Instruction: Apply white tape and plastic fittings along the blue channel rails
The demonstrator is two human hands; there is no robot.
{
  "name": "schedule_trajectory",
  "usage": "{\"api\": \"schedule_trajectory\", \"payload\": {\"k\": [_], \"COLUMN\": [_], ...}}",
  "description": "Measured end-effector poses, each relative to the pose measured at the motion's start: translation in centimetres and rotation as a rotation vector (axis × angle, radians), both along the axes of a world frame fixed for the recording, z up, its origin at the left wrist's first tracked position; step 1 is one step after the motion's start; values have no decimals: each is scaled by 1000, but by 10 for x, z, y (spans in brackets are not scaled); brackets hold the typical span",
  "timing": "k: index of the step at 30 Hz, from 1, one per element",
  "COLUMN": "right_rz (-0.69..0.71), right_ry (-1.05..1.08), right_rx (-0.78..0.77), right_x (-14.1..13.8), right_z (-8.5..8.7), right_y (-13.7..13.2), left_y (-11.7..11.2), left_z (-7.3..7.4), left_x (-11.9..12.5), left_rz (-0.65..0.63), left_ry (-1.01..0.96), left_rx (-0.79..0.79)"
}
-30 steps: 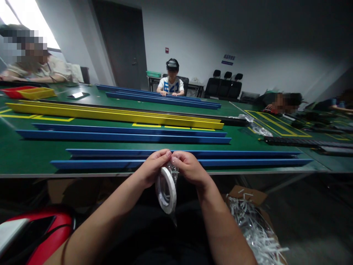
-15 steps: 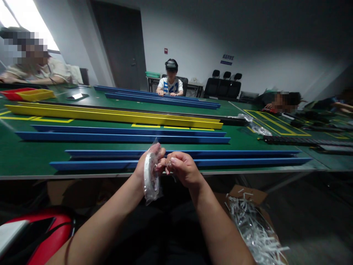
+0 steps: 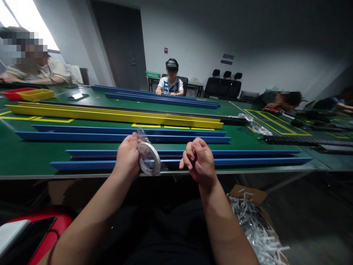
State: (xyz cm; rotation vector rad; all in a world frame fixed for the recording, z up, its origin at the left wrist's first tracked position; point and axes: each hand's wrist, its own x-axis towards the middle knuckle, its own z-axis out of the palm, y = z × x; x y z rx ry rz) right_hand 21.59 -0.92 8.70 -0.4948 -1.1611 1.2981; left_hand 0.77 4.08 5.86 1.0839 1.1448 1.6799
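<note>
My left hand (image 3: 127, 156) grips a white roll of tape (image 3: 150, 158) still partly wrapped in clear plastic film, held up over the near edge of the green table (image 3: 33, 154). My right hand (image 3: 198, 160) hovers a short way to the right of the roll, fingers curled into a loose fist, with nothing visible in it. Both hands are just in front of two long blue rails (image 3: 248, 157) that lie along the table's near edge.
More blue rails (image 3: 82, 132) and a long yellow rail (image 3: 110, 115) lie farther back. Red and yellow trays (image 3: 27, 94) sit far left. A cardboard box of shredded plastic and paper (image 3: 253, 224) stands at lower right. Other people sit around the tables.
My hands have come apart. The left hand carried the tape roll up and left, turning its face toward me; the right hand let go and moved right.
</note>
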Motion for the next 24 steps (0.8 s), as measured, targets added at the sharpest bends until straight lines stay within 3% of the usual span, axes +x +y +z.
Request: {"api": "schedule_trajectory", "payload": {"k": [5, 10, 14, 18, 24], "right_rz": [118, -143, -156, -189, -359], "right_ry": [-241, -527, -726, -682, -614], "right_rx": [-46, -18, 57, 88, 113], "right_x": [-5, -16, -14, -7, 0], "right_z": [-10, -29, -32, -30, -31], "right_y": [5, 12, 14, 18, 26], "left_y": [-3, -10, -17, -21, -20], "left_z": [4, 2, 7, 13, 13], "left_x": [-3, 8, 15, 18, 18], "left_rz": [0, -143, -261, -402, -428], "left_ry": [65, 210, 152, 27, 87], "left_rx": [9, -5, 18, -3, -3]}}
